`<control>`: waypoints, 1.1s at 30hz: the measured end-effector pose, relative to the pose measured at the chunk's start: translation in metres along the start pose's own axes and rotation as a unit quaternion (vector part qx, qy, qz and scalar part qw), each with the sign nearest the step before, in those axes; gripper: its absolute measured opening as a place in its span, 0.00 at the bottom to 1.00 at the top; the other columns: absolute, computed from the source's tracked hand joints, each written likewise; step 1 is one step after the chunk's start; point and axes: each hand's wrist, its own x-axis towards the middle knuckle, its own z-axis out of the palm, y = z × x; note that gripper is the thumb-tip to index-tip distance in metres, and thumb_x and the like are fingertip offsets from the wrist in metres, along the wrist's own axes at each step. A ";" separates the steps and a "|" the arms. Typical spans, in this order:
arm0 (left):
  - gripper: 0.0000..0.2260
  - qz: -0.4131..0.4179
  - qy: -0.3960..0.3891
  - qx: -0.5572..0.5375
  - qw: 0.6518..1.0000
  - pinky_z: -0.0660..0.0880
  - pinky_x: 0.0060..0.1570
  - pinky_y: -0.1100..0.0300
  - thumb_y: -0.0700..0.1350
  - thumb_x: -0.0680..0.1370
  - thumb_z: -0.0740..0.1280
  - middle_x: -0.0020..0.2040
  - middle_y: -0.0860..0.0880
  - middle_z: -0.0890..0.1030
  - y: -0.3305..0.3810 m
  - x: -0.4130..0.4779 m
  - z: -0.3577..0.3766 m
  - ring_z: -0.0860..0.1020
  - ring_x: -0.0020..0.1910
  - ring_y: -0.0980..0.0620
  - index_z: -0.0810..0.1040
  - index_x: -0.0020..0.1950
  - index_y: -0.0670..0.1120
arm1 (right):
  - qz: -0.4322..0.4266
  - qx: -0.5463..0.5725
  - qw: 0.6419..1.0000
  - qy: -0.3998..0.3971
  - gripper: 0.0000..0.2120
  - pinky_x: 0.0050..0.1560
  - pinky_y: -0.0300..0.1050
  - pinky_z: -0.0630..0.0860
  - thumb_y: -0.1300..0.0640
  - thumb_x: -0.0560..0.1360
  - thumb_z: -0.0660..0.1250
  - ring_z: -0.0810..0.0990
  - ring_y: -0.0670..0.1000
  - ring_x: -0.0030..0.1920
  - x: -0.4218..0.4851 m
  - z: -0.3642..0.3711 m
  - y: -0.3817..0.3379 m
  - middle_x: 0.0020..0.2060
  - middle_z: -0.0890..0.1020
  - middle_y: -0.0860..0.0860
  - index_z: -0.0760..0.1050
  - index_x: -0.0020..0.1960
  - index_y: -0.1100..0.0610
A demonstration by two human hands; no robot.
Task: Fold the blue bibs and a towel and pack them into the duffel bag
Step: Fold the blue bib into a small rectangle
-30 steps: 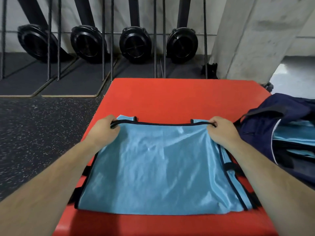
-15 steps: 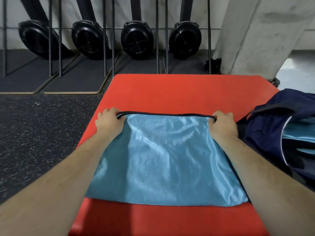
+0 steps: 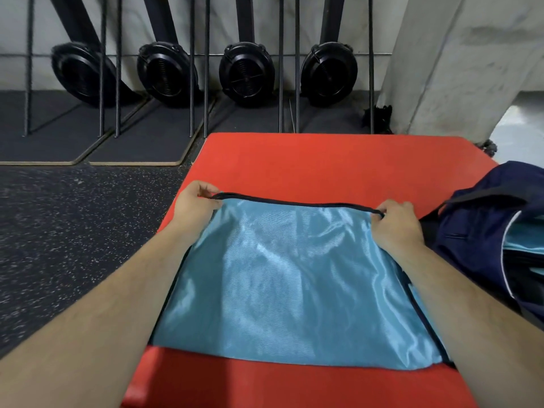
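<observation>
- Up close, two bare forearms reach in from the bottom corners of the head view and cross the near edge of a red mat [image 3: 309,160].
- A shiny blue bib [image 3: 288,278] lies flat on the mat between the arms, its near edge a straight fold and its far edge trimmed with black binding.
- At the bib's far left corner, the left hand [image 3: 194,206] pinches the black-trimmed edge, fingers curled over the cloth.
- At the far right corner, the right hand [image 3: 396,223] grips the same edge, thumb and fingers closed around the binding, which runs taut between the two hands.
- Just beside the right forearm, a navy duffel bag [image 3: 482,225] sits on the mat's right side, mouth open, with folded light-blue fabric [image 3: 527,241] visible inside; whether that is bibs or the towel cannot be told.
- Left of the mat lies dark speckled floor [image 3: 73,231].
- Farther back, four black round fan housings [image 3: 245,73] stand in a row on dark floor pads, behind thin vertical metal bars [image 3: 192,83].
- At far right rises a pale concrete pillar [image 3: 471,63] against the wall.
</observation>
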 end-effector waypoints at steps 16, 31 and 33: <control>0.08 0.275 0.016 0.387 0.880 0.66 0.51 0.51 0.39 0.76 0.66 0.54 0.49 0.77 -0.014 -0.006 0.012 0.73 0.56 0.43 0.82 0.50 0.48 | -0.040 -0.055 0.995 0.066 0.20 0.59 0.55 0.71 0.61 0.74 0.67 0.72 0.63 0.59 -0.014 -0.006 -0.018 0.67 0.64 0.57 0.71 0.65 0.57; 0.29 0.069 -0.135 0.501 0.852 0.36 0.73 0.35 0.69 0.78 0.42 0.81 0.57 0.43 -0.022 -0.046 0.048 0.39 0.80 0.45 0.49 0.79 0.64 | -0.105 -0.113 0.976 -0.152 0.31 0.79 0.51 0.37 0.35 0.82 0.40 0.38 0.51 0.80 -0.042 0.027 -0.021 0.81 0.42 0.48 0.46 0.82 0.45; 0.30 0.064 -0.137 0.500 0.853 0.36 0.73 0.34 0.69 0.78 0.42 0.81 0.56 0.43 -0.021 -0.046 0.048 0.39 0.80 0.45 0.49 0.79 0.64 | -0.116 -0.121 0.974 -0.154 0.31 0.79 0.49 0.37 0.35 0.82 0.40 0.39 0.49 0.80 -0.034 0.024 -0.014 0.81 0.42 0.48 0.45 0.82 0.46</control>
